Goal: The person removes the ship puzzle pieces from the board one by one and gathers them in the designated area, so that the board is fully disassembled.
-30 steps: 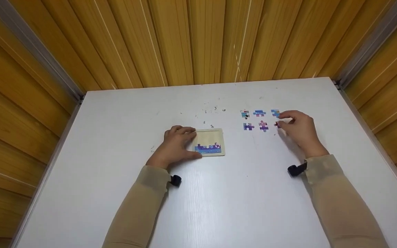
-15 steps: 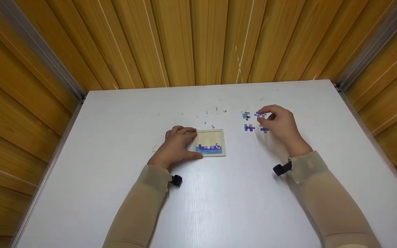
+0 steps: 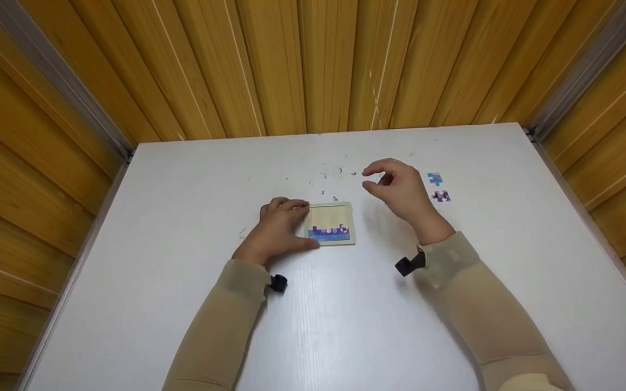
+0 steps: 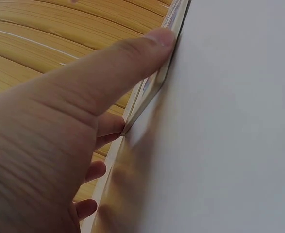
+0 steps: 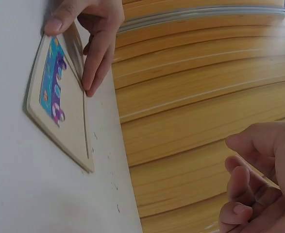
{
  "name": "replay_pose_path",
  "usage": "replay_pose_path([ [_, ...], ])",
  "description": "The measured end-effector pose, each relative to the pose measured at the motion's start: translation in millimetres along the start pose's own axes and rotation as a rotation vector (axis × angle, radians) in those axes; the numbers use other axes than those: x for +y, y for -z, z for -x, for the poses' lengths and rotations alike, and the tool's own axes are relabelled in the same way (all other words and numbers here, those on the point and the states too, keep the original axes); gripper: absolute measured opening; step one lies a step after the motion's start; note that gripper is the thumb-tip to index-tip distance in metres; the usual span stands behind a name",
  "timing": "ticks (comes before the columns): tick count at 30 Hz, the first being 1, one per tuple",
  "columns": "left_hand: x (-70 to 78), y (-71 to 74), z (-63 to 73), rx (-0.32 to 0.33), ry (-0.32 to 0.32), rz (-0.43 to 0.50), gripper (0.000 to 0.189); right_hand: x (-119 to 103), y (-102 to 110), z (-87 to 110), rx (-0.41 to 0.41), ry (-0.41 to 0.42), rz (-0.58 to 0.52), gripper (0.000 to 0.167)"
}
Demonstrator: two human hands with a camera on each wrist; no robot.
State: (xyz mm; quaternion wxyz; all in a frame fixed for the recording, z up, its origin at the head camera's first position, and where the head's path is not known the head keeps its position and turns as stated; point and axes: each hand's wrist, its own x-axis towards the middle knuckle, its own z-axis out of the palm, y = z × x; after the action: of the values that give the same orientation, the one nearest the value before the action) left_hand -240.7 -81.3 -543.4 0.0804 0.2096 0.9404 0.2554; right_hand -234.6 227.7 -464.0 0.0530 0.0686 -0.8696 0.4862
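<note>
My left hand [image 3: 277,231] holds the left side of a small wooden puzzle tray [image 3: 353,224], its thumb at the near edge and fingers at the far left corner. Blue and purple puzzle pieces [image 3: 328,234] fill the tray's near strip; bare wood shows behind them. My right hand [image 3: 400,190] hovers right of the tray, thumb and forefinger bent with a gap between, nothing visible in it. In the right wrist view its other fingers [image 5: 239,182] are loosely curled. A blue piece [image 3: 434,178] and a purple-pink piece [image 3: 441,196] lie right of it. Other loose pieces are hidden beneath that hand.
Small dark crumbs [image 3: 340,170] are scattered behind the tray on the white table [image 3: 313,326]. Yellow wood-look panels [image 3: 324,65] stand along the table's back edge and at both sides.
My right hand has moved left over the loose pieces, uncovering the two rightmost ones and hiding those farther left. The left hand and tray stay in place.
</note>
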Motion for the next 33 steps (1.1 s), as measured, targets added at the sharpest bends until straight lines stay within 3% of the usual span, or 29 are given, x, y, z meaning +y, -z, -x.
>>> replay_pose_path([
  [6,-0.1,-1.0,0.0,-0.017,0.003,-0.004,0.097,-4,-25,6.9,-0.052,0.039,-0.043,0.022],
  [15,-1.9,-0.3,-1.8,-0.004,-0.022,-0.022,0.096,2,-59,11.9,-0.203,-0.011,-0.001,0.032],
  [33,-2.2,0.9,-0.4,0.0,-0.033,-0.029,0.096,10,-83,18.4,-0.317,0.002,0.0,0.032],
])
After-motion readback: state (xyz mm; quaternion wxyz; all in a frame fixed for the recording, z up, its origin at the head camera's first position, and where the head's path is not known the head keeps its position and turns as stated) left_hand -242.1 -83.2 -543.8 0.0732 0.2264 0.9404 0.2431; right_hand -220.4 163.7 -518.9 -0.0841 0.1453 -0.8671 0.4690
